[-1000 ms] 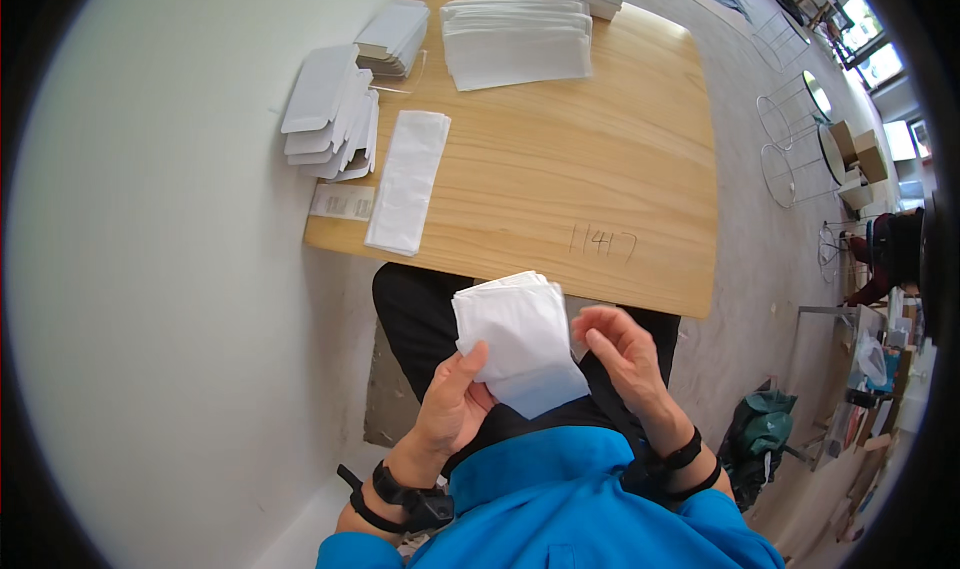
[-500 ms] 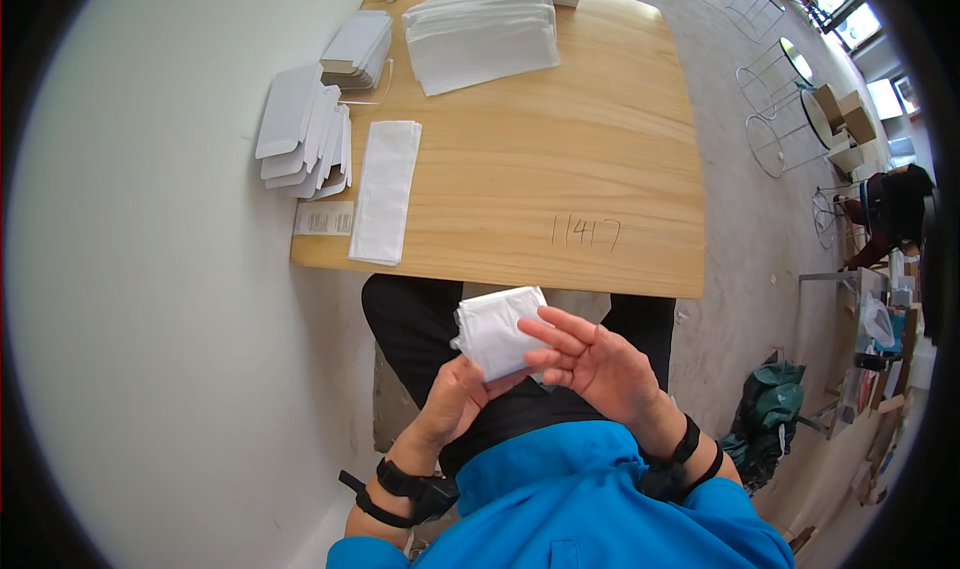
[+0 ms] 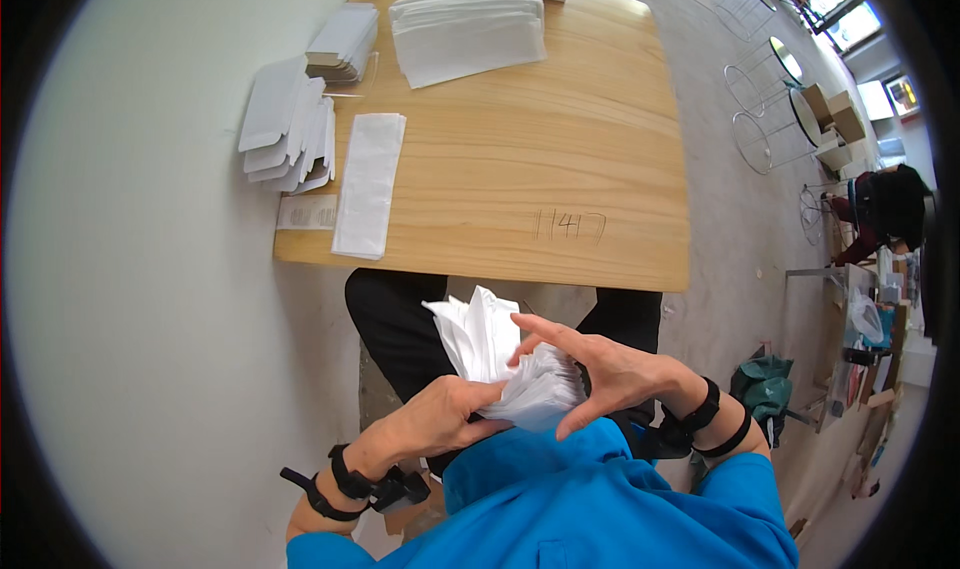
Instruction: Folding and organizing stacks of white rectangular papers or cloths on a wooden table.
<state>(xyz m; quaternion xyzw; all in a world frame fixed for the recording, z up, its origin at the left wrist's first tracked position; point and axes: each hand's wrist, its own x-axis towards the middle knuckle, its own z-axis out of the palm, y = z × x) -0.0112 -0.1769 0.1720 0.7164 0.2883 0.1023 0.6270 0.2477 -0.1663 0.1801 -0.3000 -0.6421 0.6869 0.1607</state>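
Note:
Above my lap, just off the table's near edge, is a bundle of thin white folded sheets (image 3: 478, 337). It is bent in the middle, and the layers fan apart at its upper left and at its right. My left hand (image 3: 447, 415) is closed on the lower left of the bundle, thumb on the near face. Around its right part curves my right hand (image 3: 628, 371), the index finger reaching over the top and the thumb along the right side. Some right fingertips are hidden behind the sheets. Whether these are paper or thin plastic I cannot tell.
On the wooden table (image 3: 520, 159) lie a long white folded strip (image 3: 369, 184), a wide pile of white sheets (image 3: 468, 34), and flat white cartons (image 3: 275, 114) against the left wall. A label sheet (image 3: 306, 212) sits at the near left corner. Far right, a person (image 3: 885, 209) bends over.
The bundle was flat and compact; now it is bent and fanned. My right hand has moved from lying open beside it to curving round its right part. The view has shifted slightly.

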